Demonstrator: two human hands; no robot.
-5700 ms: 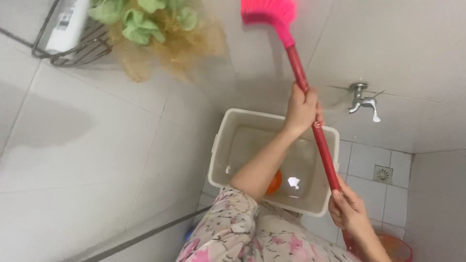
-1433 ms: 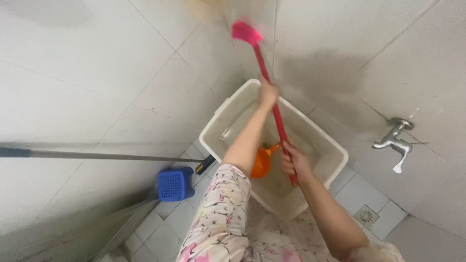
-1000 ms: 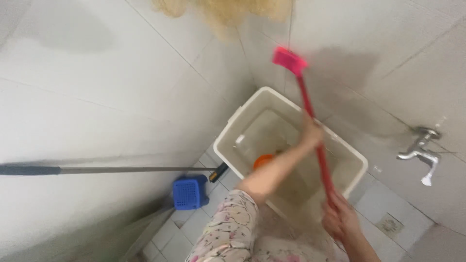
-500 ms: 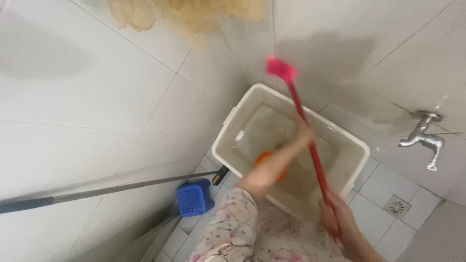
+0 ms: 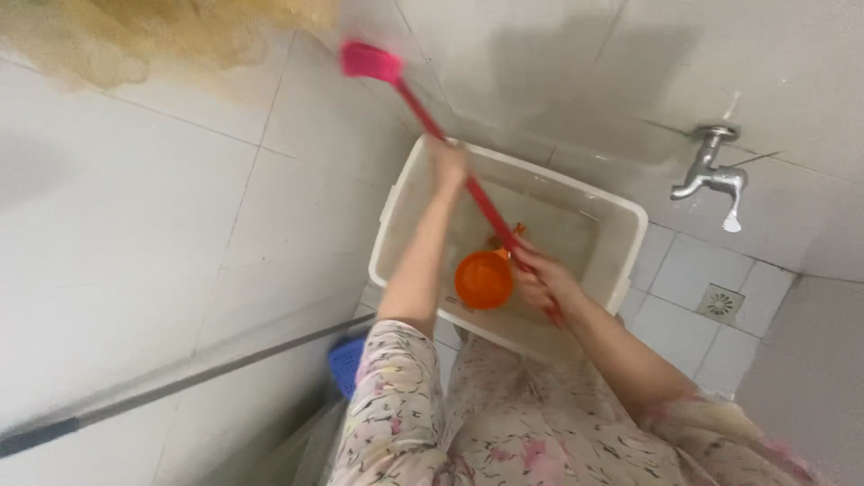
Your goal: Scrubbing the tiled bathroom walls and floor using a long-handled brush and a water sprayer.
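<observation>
Both my hands grip a long red-handled brush with a pink bristle head pressed against the white tiled wall. My left hand holds the handle high up, above the tub's far rim. My right hand clasps the lower end of the handle. Below them stands a white rectangular plastic tub with water in it. An orange scoop floats inside, just left of my right hand.
A metal tap sticks out of the wall at right, above a floor drain. A long grey pole leans across the left wall. A blue basket sits on the floor. A tan mesh sponge hangs top left.
The brush head has swung left along the wall, my left hand rising with it. My right hand moved up over the tub. The view shifted, showing the orange scoop fully.
</observation>
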